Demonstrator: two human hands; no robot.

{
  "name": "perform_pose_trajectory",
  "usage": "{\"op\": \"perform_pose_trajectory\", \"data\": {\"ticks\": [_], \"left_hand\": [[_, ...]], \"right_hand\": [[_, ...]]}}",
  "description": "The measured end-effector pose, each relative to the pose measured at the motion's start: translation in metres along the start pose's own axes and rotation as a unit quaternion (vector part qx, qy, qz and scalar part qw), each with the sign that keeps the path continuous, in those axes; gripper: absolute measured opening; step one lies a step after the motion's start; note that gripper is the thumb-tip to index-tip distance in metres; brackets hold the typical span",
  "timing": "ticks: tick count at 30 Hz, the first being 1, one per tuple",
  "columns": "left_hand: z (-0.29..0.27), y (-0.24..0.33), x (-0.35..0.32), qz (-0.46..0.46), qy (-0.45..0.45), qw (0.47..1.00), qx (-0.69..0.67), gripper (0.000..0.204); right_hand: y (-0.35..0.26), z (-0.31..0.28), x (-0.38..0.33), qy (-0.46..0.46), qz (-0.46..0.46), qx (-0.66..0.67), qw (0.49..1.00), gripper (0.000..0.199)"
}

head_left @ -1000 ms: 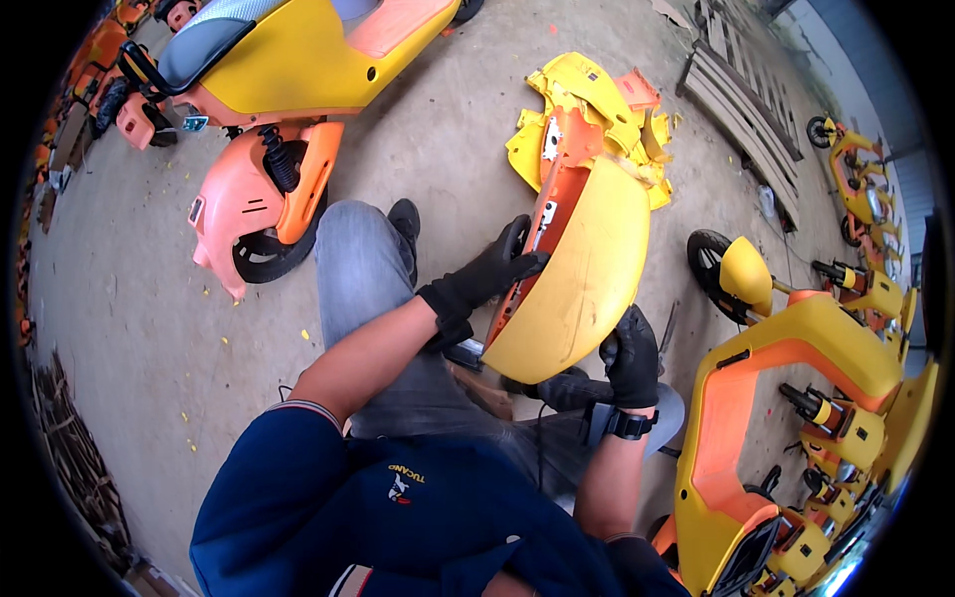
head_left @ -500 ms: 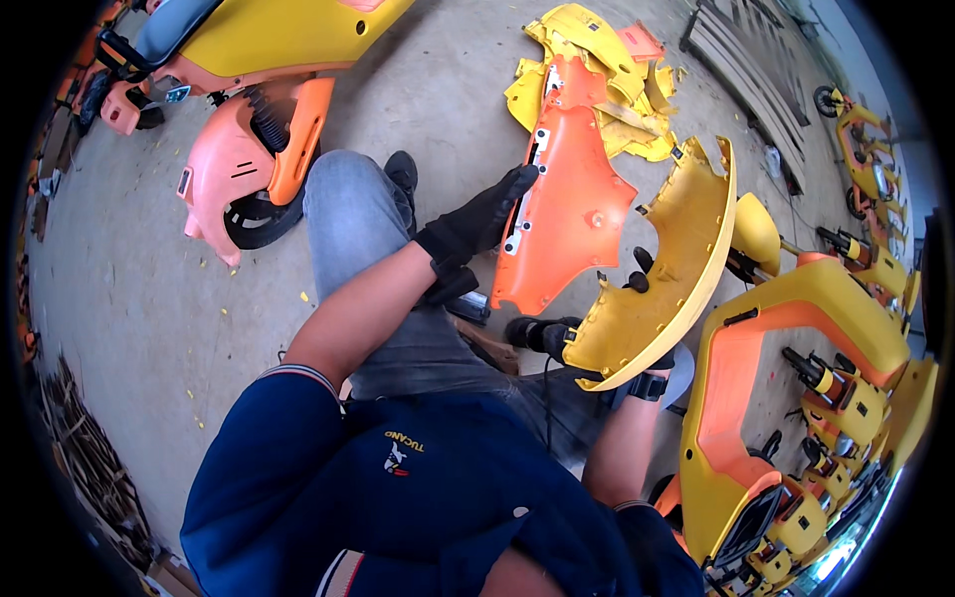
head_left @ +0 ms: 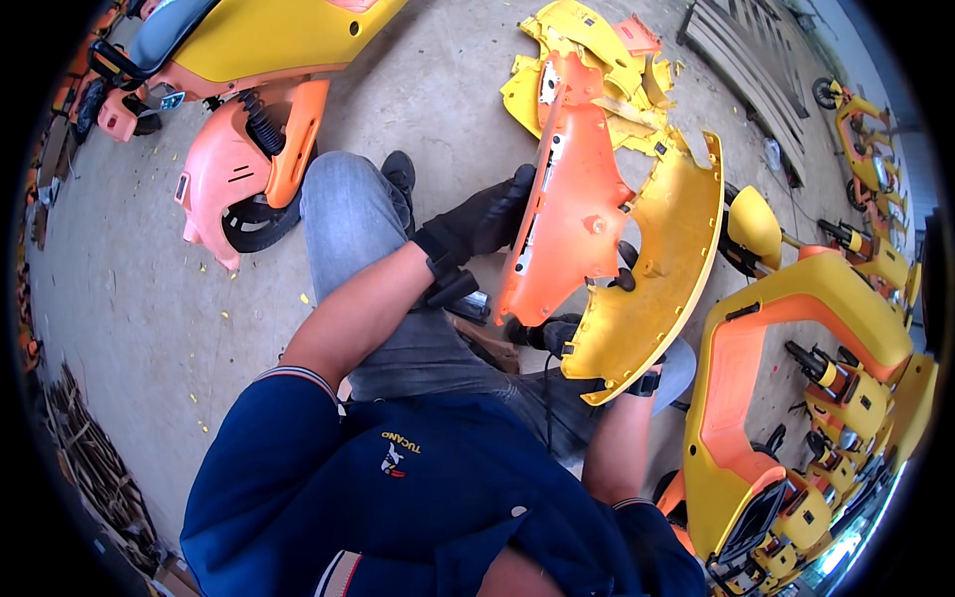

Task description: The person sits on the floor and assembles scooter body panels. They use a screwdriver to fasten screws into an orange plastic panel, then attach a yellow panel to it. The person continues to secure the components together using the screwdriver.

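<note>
Black-gloved, my left hand (head_left: 487, 214) is closed on the left edge of an orange plastic panel (head_left: 577, 199) with a scalloped right side. White clips line that held edge. Beside it is a curved yellow plastic panel (head_left: 676, 234), its hollow inner side with small tabs turned toward me. Most of my right hand (head_left: 626, 269) is hidden behind the yellow panel; black-gloved fingertips curl over its inner edge. The two panels overlap or nearly meet along the middle; whether they touch, I cannot tell.
Broken yellow panels (head_left: 597, 40) lie heaped beyond the orange one. A pink scooter front (head_left: 224, 169) with a wheel stands at left, a yellow-and-orange scooter body (head_left: 836, 298) close at right. Farther right are several scooters. A slatted wooden pallet (head_left: 746, 75) lies at the far right.
The orange panel has turned more edge-on and its lower part has come closer to the yellow panel. The yellow panel has shifted slightly left and down.
</note>
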State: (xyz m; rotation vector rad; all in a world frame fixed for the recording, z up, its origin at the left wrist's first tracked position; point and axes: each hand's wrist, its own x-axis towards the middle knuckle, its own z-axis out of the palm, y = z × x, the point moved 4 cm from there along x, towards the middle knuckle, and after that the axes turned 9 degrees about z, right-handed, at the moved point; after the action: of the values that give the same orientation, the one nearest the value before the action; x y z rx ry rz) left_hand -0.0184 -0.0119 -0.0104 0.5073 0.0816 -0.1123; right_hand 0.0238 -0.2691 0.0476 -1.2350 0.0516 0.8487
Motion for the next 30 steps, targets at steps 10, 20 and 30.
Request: {"op": "perform_pose_trajectory", "data": {"ticks": [10,20,30], "left_hand": [[0.004,-0.006,-0.009,-0.021,-0.018,1.0,-0.002,0.092],[-0.008,-0.005,-0.01,-0.019,-0.01,0.999,0.044,0.093],[-0.001,-0.004,-0.005,-0.003,-0.005,0.999,-0.05,0.076]], "right_hand": [[0.007,0.003,-0.015,0.036,-0.004,-0.042,0.998,0.05],[0.008,0.003,-0.016,0.047,-0.004,-0.051,0.998,0.048],[0.003,0.002,-0.019,0.058,-0.012,-0.042,0.997,0.046]]}}
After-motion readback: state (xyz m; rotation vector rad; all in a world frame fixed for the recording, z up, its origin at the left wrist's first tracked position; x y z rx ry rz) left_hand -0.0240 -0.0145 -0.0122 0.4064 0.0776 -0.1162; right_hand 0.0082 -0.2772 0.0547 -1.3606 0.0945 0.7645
